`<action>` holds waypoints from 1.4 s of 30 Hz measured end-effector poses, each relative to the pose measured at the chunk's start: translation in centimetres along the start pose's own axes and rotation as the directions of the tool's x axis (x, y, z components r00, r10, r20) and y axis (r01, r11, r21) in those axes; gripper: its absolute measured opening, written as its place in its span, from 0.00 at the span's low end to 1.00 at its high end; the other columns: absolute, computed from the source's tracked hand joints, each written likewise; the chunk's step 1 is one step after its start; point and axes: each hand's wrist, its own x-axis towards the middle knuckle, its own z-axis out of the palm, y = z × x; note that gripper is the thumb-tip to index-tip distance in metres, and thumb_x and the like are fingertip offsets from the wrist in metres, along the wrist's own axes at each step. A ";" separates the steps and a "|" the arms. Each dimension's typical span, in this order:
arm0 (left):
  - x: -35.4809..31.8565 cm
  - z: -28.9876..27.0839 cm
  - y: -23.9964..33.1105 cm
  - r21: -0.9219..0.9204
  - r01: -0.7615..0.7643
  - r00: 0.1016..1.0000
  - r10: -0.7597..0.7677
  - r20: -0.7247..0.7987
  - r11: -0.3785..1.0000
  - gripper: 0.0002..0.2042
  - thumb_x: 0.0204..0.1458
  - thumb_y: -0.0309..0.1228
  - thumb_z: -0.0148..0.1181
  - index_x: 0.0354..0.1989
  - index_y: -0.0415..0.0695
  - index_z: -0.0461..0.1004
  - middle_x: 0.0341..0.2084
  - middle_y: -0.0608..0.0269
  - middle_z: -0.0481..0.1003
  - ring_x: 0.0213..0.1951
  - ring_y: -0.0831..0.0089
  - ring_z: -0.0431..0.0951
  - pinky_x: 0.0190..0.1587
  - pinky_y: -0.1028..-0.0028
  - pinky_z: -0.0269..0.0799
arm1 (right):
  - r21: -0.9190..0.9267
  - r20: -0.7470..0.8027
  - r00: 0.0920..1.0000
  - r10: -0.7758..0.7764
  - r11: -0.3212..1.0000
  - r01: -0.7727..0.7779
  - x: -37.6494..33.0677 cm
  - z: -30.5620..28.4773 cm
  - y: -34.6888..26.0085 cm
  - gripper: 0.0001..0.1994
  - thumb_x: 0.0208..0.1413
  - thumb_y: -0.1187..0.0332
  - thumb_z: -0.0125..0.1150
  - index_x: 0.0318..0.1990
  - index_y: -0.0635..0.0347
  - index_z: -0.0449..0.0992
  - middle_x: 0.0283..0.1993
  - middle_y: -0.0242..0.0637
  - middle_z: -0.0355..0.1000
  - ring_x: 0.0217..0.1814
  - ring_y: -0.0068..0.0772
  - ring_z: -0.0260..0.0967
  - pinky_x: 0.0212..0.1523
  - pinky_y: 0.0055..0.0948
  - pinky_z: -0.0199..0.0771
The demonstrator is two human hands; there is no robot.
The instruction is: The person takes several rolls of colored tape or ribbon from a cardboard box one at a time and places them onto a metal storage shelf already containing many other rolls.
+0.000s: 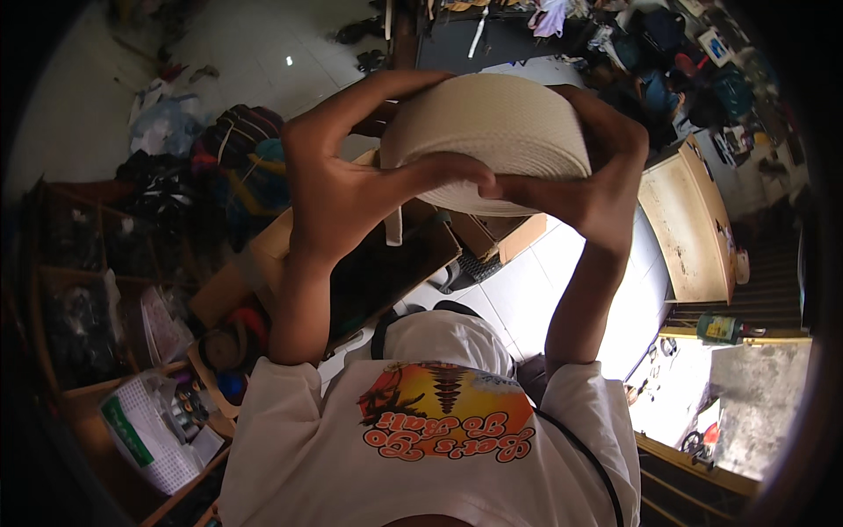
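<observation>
A big roll of cream woven band [492, 140] is held up in front of me with both hands. My left hand [347, 189] grips its left side, with the thumb reaching across the lower rim. My right hand [597, 180] clasps the right side, fingers wrapped over the far edge and thumb meeting the left thumb below. A loose end of the band [392, 230] hangs down beside my left wrist. Below the roll an open cardboard box [281, 241] with a dark inside stands on the floor.
White floor tiles [562, 272] run under me. A wooden cabinet [689, 224] stands at the right, a heap of bags and cloth [224, 158] at the left, wooden shelves [79, 263] at the far left. A basket with a white mesh sheet [149, 422] lies at lower left.
</observation>
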 end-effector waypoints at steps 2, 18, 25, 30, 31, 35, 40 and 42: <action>-0.6 2.2 0.1 -0.083 0.117 0.993 -0.116 0.014 0.990 0.25 0.39 0.32 0.75 0.45 0.35 0.73 0.37 0.55 0.78 0.40 0.68 0.80 0.43 0.71 0.75 | 0.034 -0.048 0.998 0.033 0.999 -0.031 -1.3 -1.1 0.2 0.29 0.25 0.62 0.81 0.38 0.70 0.78 0.31 0.44 0.78 0.32 0.32 0.78 0.38 0.26 0.77; 2.2 22.1 11.2 -0.268 0.202 0.934 -0.103 0.343 0.942 0.22 0.54 0.41 0.61 0.50 0.37 0.72 0.38 0.54 0.78 0.41 0.72 0.78 0.45 0.74 0.73 | 0.261 -0.326 0.926 0.188 0.960 -0.102 -14.2 -18.6 4.1 0.30 0.39 0.63 0.75 0.51 0.66 0.72 0.42 0.45 0.77 0.41 0.37 0.77 0.46 0.32 0.77; 1.9 34.7 13.0 -0.439 0.209 0.949 -0.073 0.306 0.874 0.21 0.58 0.42 0.57 0.53 0.40 0.72 0.37 0.56 0.78 0.39 0.75 0.77 0.43 0.76 0.72 | 0.467 -0.725 0.514 0.459 0.876 -0.124 -21.2 -24.4 6.0 0.26 0.46 0.60 0.70 0.50 0.67 0.75 0.40 0.44 0.76 0.42 0.33 0.76 0.46 0.29 0.76; 0.7 42.8 16.0 -0.407 0.247 0.928 -0.094 0.360 0.880 0.20 0.62 0.43 0.49 0.54 0.41 0.71 0.39 0.55 0.78 0.40 0.74 0.77 0.43 0.75 0.72 | 0.511 -0.854 0.192 0.483 0.847 0.144 -25.1 -26.7 7.9 0.25 0.52 0.57 0.66 0.48 0.70 0.68 0.41 0.40 0.71 0.40 0.31 0.72 0.44 0.32 0.73; 0.9 43.9 16.1 -0.420 0.226 0.935 -0.075 0.346 0.879 0.20 0.62 0.42 0.49 0.54 0.41 0.72 0.39 0.55 0.78 0.39 0.74 0.78 0.43 0.74 0.72 | 0.512 -0.846 0.226 0.484 0.855 0.084 -25.7 -27.5 8.1 0.27 0.51 0.56 0.67 0.49 0.70 0.68 0.41 0.41 0.71 0.41 0.32 0.72 0.45 0.33 0.73; 1.8 47.7 16.1 -0.426 0.227 0.914 -0.040 0.404 0.876 0.17 0.63 0.39 0.48 0.52 0.39 0.73 0.37 0.56 0.79 0.39 0.74 0.78 0.43 0.74 0.72 | 0.505 -0.727 0.396 0.561 0.828 -0.245 -28.8 -32.2 9.0 0.36 0.42 0.51 0.71 0.54 0.66 0.65 0.42 0.47 0.72 0.43 0.39 0.74 0.46 0.36 0.74; 2.1 54.2 14.2 -0.462 0.337 0.826 -0.023 0.563 0.820 0.17 0.62 0.39 0.49 0.49 0.39 0.75 0.37 0.56 0.79 0.39 0.75 0.77 0.44 0.75 0.72 | 0.409 -0.641 0.484 0.595 0.800 -0.439 -29.6 -38.5 12.2 0.29 0.43 0.57 0.71 0.51 0.65 0.73 0.41 0.47 0.76 0.42 0.41 0.76 0.48 0.37 0.73; 2.7 57.0 13.1 -0.475 0.349 0.833 -0.035 0.552 0.808 0.18 0.62 0.39 0.49 0.50 0.39 0.75 0.38 0.55 0.79 0.40 0.76 0.77 0.46 0.76 0.71 | 0.423 -0.670 0.430 0.606 0.787 -0.450 -29.4 -40.4 14.6 0.25 0.44 0.61 0.71 0.49 0.66 0.76 0.41 0.46 0.77 0.43 0.40 0.76 0.50 0.37 0.72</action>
